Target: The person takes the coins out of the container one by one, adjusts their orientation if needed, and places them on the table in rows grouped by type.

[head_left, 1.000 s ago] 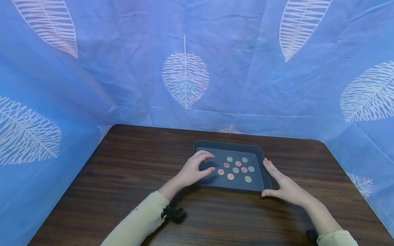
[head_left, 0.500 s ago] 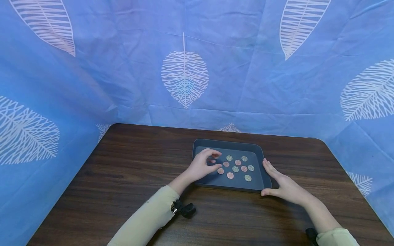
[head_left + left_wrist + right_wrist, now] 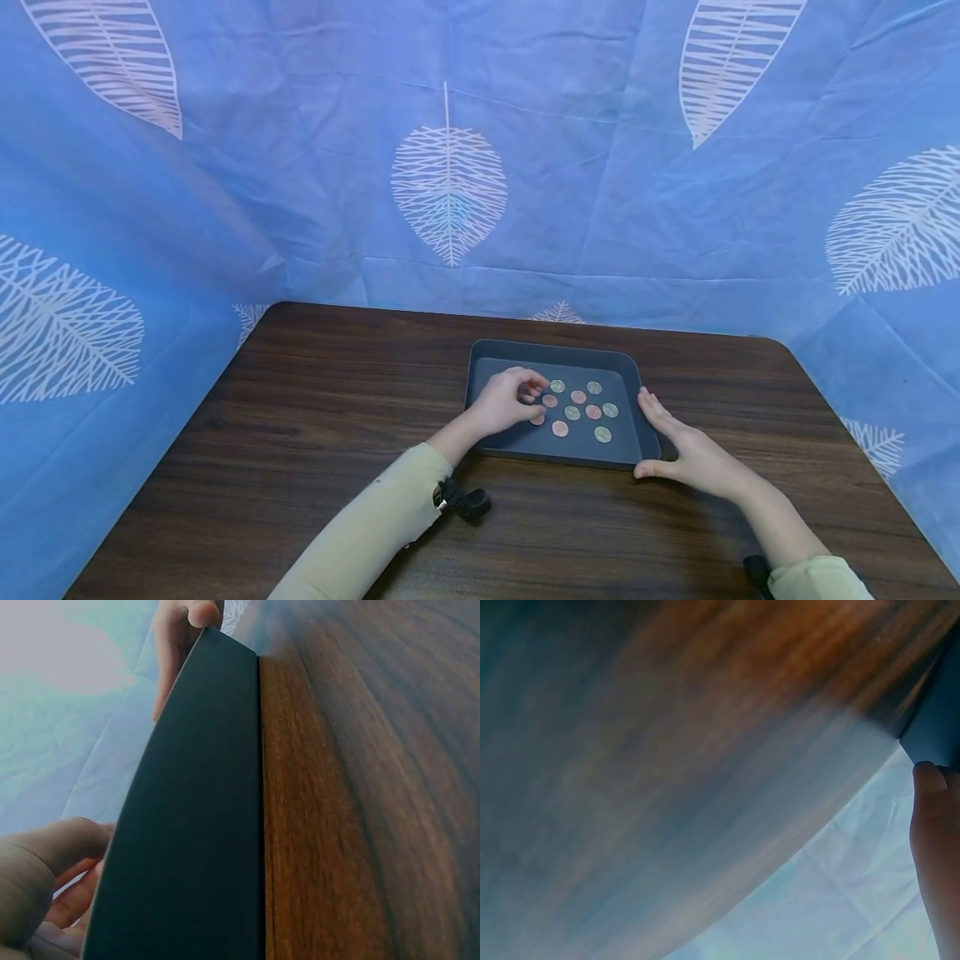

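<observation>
A dark grey rectangular tray (image 3: pixel 517 457) lies on the table with several silvery coins (image 3: pixel 602 434) and several copper-coloured coins (image 3: pixel 559 428) spread flat inside. Over its left part is my left hand (image 3: pixel 501 407), fingers bent and thumb apart from them. The left thumb tip overlaps one copper coin (image 3: pixel 537 420) and partly hides it. In the left wrist view, the left hand (image 3: pixel 37 877) shows behind the tray's front wall (image 3: pixel 180 802). My right hand (image 3: pixel 697 454) rests on the tray's right side, fingers extended along the rim, thumb at the near corner.
The brown wood-grain table (image 3: pixel 300 400) reaches back to a blue cloth (image 3: pixel 322 167) printed with white leaves. That cloth also hangs along the left and right sides. Black straps with a small device (image 3: pixel 467 504) sit at the wrists.
My left hand has moved right across the tray to the leftmost coins, and its thumb and fingers have drawn closer together. The right hand, tray and coins stay in place.
</observation>
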{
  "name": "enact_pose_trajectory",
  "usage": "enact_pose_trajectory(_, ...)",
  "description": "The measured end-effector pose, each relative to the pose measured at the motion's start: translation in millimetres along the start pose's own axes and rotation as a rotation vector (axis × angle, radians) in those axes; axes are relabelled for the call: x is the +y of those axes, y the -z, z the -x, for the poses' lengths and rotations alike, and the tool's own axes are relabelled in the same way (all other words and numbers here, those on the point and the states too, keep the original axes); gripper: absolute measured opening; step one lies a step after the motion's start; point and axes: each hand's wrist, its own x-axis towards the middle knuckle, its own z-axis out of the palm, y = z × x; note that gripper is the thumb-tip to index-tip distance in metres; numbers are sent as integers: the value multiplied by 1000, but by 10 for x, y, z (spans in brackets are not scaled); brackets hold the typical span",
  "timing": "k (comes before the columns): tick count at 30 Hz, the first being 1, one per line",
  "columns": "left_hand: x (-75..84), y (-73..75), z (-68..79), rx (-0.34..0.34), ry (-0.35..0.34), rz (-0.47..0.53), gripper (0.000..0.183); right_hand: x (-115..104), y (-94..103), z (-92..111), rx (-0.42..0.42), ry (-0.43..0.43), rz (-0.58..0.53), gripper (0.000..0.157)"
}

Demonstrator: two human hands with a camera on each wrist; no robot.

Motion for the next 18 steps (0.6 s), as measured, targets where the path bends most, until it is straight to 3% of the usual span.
enact_pose_trajectory(6,-13,-13,-43,-53,42,2,30,-5,-2,2,0,-6,-1,107)
enact_pose_trajectory(18,-87,-49,-47,-92,101,8,26,-25,1,5,7,-7,-3,107)
